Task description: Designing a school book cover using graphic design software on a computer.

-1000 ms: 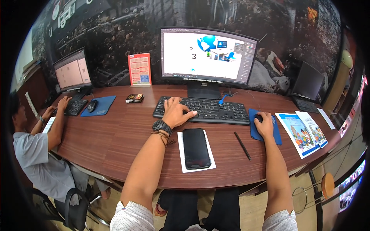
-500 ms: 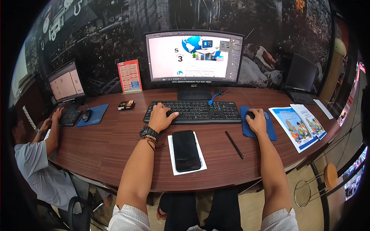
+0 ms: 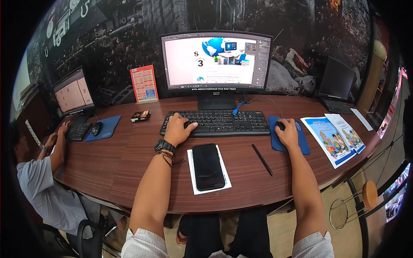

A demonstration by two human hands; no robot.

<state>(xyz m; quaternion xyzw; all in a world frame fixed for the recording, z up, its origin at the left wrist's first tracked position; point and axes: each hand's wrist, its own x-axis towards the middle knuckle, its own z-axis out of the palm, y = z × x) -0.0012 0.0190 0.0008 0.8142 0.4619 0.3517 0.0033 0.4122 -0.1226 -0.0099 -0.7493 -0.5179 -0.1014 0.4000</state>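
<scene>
One black keyboard [image 3: 228, 123], head view: on the worktop [image 3: 124, 159] before the lit monitor [image 3: 185, 60]
Left hand [image 3: 178, 130]: fingers spread on its left end
Right hand [image 3: 287, 134]: fingers curled round the mouse [image 3: 280, 126] on a blue pad [image 3: 303, 144]
Phone [image 3: 209, 167]: on white paper [image 3: 228, 183]

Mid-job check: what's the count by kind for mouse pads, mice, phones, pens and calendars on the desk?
Blue mouse pads: 2
Mice: 2, one under the right hand
Phones: 1
Pens: 1
Calendars: 1
Total: 7
</scene>
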